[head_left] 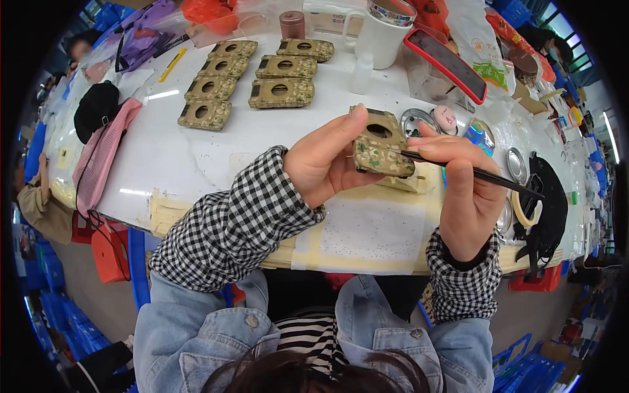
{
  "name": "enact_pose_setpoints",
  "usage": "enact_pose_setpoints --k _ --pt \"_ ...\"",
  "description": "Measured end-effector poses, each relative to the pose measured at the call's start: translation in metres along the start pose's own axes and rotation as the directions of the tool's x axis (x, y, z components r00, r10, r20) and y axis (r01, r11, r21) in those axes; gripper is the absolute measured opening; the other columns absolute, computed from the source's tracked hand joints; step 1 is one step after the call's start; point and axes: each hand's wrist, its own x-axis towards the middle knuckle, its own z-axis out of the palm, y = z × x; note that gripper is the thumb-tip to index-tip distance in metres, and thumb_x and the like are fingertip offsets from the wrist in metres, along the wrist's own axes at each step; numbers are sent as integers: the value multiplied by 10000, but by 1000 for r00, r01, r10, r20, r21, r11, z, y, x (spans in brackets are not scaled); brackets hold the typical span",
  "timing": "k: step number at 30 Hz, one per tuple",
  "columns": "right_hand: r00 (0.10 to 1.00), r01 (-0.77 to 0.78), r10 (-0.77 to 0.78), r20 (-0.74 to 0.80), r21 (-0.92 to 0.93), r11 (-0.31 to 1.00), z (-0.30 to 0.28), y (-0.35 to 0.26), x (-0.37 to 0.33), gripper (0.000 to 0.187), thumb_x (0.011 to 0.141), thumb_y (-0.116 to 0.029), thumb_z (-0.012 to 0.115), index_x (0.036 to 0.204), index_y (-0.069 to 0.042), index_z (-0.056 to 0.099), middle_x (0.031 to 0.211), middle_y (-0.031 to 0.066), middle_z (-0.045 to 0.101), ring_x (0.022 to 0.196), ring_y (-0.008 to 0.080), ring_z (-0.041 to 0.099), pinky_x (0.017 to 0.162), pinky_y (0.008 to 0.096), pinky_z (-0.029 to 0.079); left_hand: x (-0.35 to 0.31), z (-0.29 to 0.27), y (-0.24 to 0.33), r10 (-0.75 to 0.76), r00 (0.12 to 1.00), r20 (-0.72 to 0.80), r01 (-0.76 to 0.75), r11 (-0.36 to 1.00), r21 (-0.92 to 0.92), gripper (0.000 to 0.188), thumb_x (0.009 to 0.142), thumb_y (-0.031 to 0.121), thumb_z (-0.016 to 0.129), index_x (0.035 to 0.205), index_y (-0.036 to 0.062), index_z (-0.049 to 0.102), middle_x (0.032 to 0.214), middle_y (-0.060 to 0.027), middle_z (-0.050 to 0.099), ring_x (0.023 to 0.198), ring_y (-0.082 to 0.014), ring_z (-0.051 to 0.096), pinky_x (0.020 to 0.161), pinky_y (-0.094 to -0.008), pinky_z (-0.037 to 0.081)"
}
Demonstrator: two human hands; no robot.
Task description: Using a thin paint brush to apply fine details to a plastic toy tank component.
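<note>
And there was the grip: the left hand (pixel 322 157) closed firmly on the camouflage hull (pixel 384 152), thumb up on its far left corner, fingers curled round the near side! The right hand (pixel 466 190) came in opposite, thumb and fingers pinched on a slim black tool (pixel 488 175), its tip right at the deck, just below the round hole; whether it touched, you couldn't tell.

The hull was up in the air, deck facing the wearer, over the near part of the table (pixel 160 124). Beneath it lay a white paper (pixel 373 229) sprinkled with tiny specks. Beyond, what a line-up: seven other hulls (pixel 282 93), four in the left column, three in the right, every one hole-up! A brown jar (pixel 292 25) stood behind them, a white mug (pixel 379 42) to its right, then a red-edged phone (pixel 447 65), propped at a slant. Far left, a black cap (pixel 96 112) lay against a pink bag (pixel 107 160).
</note>
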Motion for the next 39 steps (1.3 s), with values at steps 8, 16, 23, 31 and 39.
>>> enact_pose_setpoints --k 8,16,23,31,39 --pt "1000 -29 29 7 -29 999 4 -1 0 156 907 -76 544 958 17 659 938 99 664 874 160 577 930 359 430 -2 2 -2 -22 999 -49 24 999 33 511 991 437 264 1288 58 436 1208 -64 556 1099 -138 558 949 -278 477" --pt "1000 -17 18 3 -32 999 5 1 0 145 897 -55 555 951 29 661 917 98 657 826 154 549 851 304 444 1 0 -4 -1 1000 -11 1 1000 23 495 997 412 260 1278 46 437 1206 -75 558 1105 -146 556 958 -289 474" --pt "999 -42 44 31 -87 995 3 -1 0 147 896 -66 561 948 24 664 908 97 658 829 157 550 789 287 442 1 -1 -4 8 1000 -11 -8 1000 27 485 997 406 269 1271 46 442 1198 -75 564 1101 -147 559 957 -290 473" --pt "1000 -9 11 14 -96 995 4 1 0 144 890 -70 567 943 20 667 899 93 663 840 172 560 822 307 455 1 -1 -5 7 1000 -12 -6 999 40 490 996 411 269 1275 46 439 1205 -74 560 1107 -147 554 958 -286 474" --pt "999 21 -18 33 -122 992 4 2 1 135 885 -72 576 932 16 666 893 89 665 810 174 559 876 339 462 2 -2 -5 2 1000 -28 -1 999 36 490 997 409 264 1273 45 441 1203 -73 560 1100 -143 558 957 -281 477"
